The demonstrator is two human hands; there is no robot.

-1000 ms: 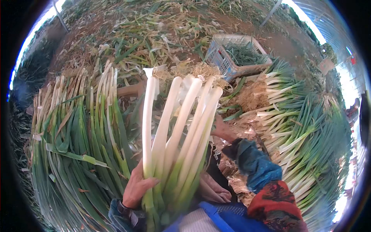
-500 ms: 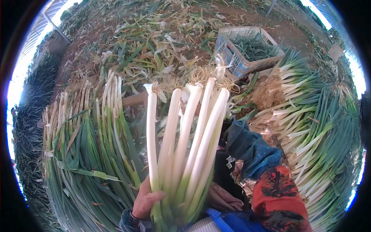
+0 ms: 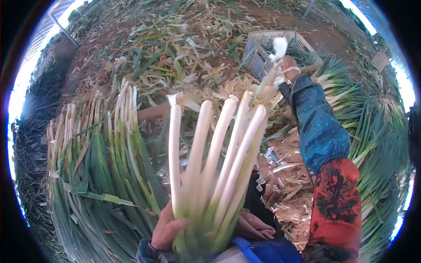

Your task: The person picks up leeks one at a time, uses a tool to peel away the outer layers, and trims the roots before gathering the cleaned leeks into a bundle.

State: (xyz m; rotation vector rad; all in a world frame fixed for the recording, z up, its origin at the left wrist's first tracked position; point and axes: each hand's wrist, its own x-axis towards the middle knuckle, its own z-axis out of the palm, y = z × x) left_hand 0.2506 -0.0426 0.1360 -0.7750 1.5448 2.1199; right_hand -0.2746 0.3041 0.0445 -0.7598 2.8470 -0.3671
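Note:
My left hand [image 3: 169,230] is wrapped round the green lower part of a bunch of leeks [image 3: 223,153], white shanks pointing up and away from me. Several shanks fan apart, with pale stringy roots [image 3: 228,90] around their far ends. My right hand [image 3: 289,69] is stretched out to the far right, beside the crate, in a blue sleeve cover. Its fingers are closed on a whitish strip, like leek outer skin [image 3: 279,47], blurred by motion. Part of the strip trails down toward the bunch's root ends.
A plastic crate [image 3: 255,55] with green leaves inside stands behind my right hand. Unstripped leeks [image 3: 105,166] lie in a row on the left; a long pile of leeks [image 3: 372,131] lies on the right. Leaf scraps [image 3: 175,52] cover the ground ahead.
My right arm has swung up and forward to the right, from beside the bunch to the crate, with the whitish strip. The bunch in my left hand stays nearly in place.

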